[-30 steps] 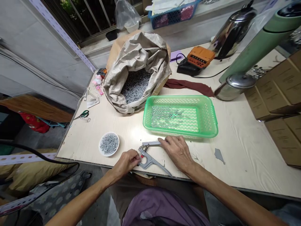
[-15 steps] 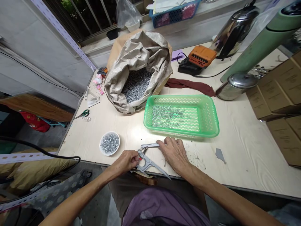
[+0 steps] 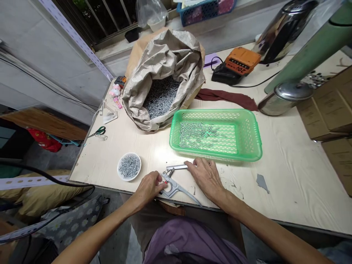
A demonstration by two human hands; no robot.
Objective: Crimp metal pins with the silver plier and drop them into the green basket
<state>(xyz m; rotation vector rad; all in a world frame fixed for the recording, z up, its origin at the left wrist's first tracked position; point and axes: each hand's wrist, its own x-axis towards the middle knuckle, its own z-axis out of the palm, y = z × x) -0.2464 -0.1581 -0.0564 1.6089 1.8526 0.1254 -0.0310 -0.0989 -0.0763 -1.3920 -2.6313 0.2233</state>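
A grey metal plier-like hand tool (image 3: 176,187) lies at the table's near edge. My left hand (image 3: 148,187) is pinched at the tool's jaw, its fingertips closed on something too small to make out. My right hand (image 3: 206,176) rests on the tool's upper handle with its fingers curled over it. A small white dish (image 3: 129,166) of metal springs sits just left of my left hand. Beyond my hands stands a green plastic basket (image 3: 247,146) with several springs scattered inside.
An open paper sack (image 3: 162,69) full of springs stands at the back left. A dark red cloth (image 3: 228,97), an orange charger (image 3: 239,62), metal kettles (image 3: 286,97), a green column (image 3: 308,58) and cardboard boxes (image 3: 330,106) crowd the right. Scissors (image 3: 97,132) lie at the left edge.
The view has shifted slightly. My hands stay on the tool, and the left hand has edged a little closer to its jaw.
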